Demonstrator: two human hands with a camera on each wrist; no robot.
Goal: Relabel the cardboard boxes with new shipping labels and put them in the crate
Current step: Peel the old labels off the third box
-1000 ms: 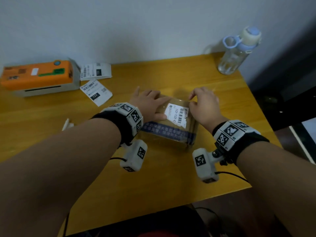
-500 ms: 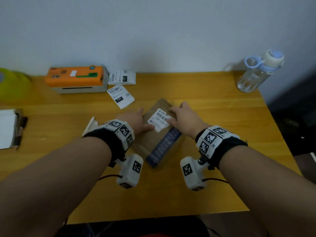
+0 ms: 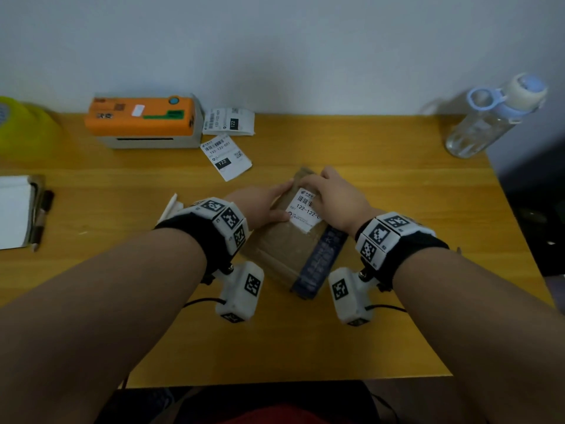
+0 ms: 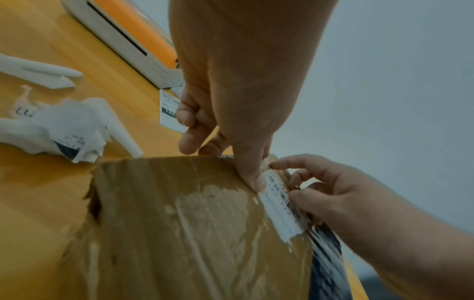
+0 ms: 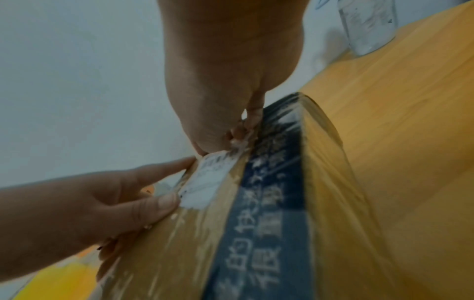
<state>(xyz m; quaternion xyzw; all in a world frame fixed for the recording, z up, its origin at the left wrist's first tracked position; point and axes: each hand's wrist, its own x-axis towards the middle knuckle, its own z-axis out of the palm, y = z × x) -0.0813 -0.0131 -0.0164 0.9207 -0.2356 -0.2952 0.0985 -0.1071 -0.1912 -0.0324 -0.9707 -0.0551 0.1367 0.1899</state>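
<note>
A brown cardboard box (image 3: 281, 252) with a dark blue tape strip (image 3: 324, 264) lies on the wooden table (image 3: 397, 209), long side pointing away from me. A white shipping label (image 3: 305, 209) with a ragged lower edge sits on the far part of its top. My left hand (image 3: 263, 203) grips the box's left side: its thumb (image 4: 256, 182) presses beside the label and its fingers curl over the edge. My right hand (image 3: 330, 191) lies over the label's right part, where thumb and curled fingers (image 5: 243, 130) pinch at its edge. No crate is in view.
An orange-topped label printer (image 3: 143, 120) stands at the back left, with two loose labels (image 3: 226, 156) beside it. Crumpled label scraps (image 4: 64, 132) lie left of the box. A water bottle (image 3: 489, 120) stands back right, a notebook with pens (image 3: 18, 209) far left. The table's right edge is close.
The box has been turned from crosswise to lengthwise under both hands. My right hand has moved from the box's right end onto the label. The head view has pulled back.
</note>
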